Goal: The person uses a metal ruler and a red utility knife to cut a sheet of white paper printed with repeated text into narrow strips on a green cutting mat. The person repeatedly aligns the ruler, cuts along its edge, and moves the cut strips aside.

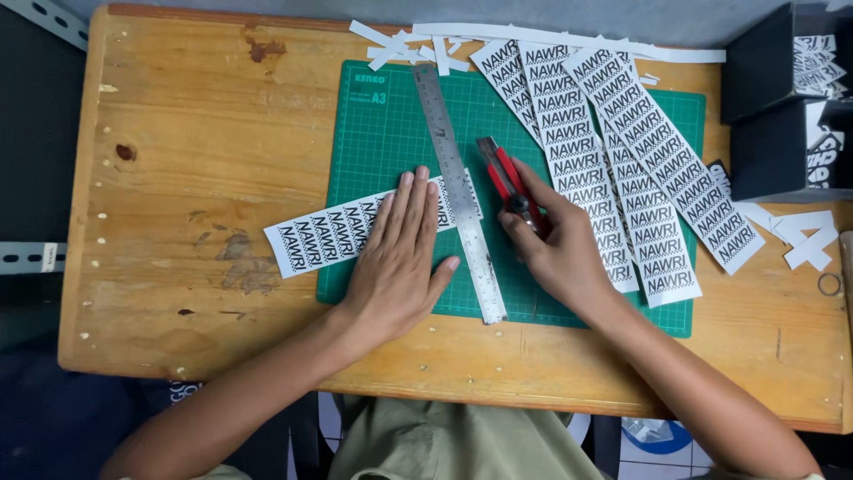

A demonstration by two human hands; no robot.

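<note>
My left hand (pixel 400 258) lies flat, fingers spread, on a white printed paper strip (pixel 320 236) that crosses the left edge of a green cutting mat (pixel 391 133). Its fingertips rest against a long steel ruler (pixel 458 178) that lies across the strip. My right hand (pixel 555 240) is closed around a red and black utility knife (pixel 502 173), which sits on the mat just right of the ruler with its tip pointing away from me.
Several long printed strips (pixel 622 151) fan across the mat's right side. White paper offcuts (pixel 426 49) lie along the far edge of the wooden table (pixel 187 160). Black boxes (pixel 773 98) with cut pieces stand at the right, and more scraps (pixel 804 236) lie beside them.
</note>
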